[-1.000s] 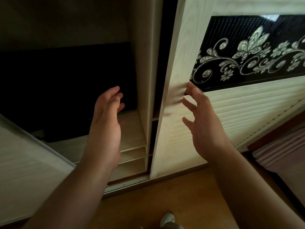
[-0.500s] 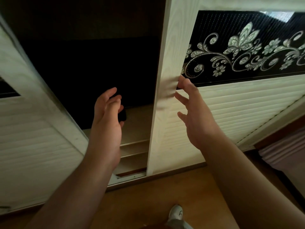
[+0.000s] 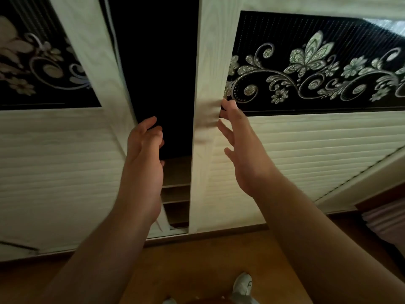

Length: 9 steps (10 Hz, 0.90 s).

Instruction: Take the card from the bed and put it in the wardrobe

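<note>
The wardrobe has two pale sliding doors with black floral panels. The left door (image 3: 54,161) and the right door (image 3: 306,154) leave a narrow dark gap (image 3: 162,73) between them. Low in the gap I see a wooden shelf (image 3: 177,170). My left hand (image 3: 142,159) is raised in front of the gap, its fingers loosely apart at the left door's edge and holding nothing. My right hand (image 3: 243,154) is spread, its fingertips touching the right door's upright frame. No card is in view.
A wooden floor (image 3: 197,260) runs along the wardrobe's bottom rail. My white shoe (image 3: 243,286) shows at the bottom edge. Pinkish ribbed fabric (image 3: 388,218) lies low at the right.
The left door has slid to the right and the opening has narrowed to a slim gap. A small dark object seen on the shelf half a second ago is hidden now. Both hands stay raised.
</note>
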Tool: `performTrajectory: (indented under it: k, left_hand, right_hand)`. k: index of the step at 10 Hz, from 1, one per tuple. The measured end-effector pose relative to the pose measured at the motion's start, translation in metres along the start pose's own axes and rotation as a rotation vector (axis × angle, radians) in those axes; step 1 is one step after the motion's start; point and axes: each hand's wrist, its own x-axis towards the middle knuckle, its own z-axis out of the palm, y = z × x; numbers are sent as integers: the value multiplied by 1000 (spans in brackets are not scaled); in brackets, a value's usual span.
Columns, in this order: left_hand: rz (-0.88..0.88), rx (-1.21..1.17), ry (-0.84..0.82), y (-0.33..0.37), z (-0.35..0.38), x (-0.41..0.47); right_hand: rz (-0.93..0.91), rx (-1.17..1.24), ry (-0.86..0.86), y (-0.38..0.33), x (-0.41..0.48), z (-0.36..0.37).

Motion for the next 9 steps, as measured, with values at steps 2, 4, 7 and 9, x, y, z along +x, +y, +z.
performTrajectory:
  k: [2, 4, 7, 9]
  left_hand:
    - [-24, 18, 27, 5, -28, 1]
    - [-17, 47, 32, 7, -51, 1]
    - [-10, 47, 35, 10, -77, 5]
    - [9, 52, 26, 8, -87, 6]
  right_hand:
    - [-27, -29, -68, -2, -2, 42]
    - [-29, -35, -86, -3, -6, 78]
    - [9, -27, -84, -5, -6, 106]
    - [-22, -63, -78, -2, -7, 109]
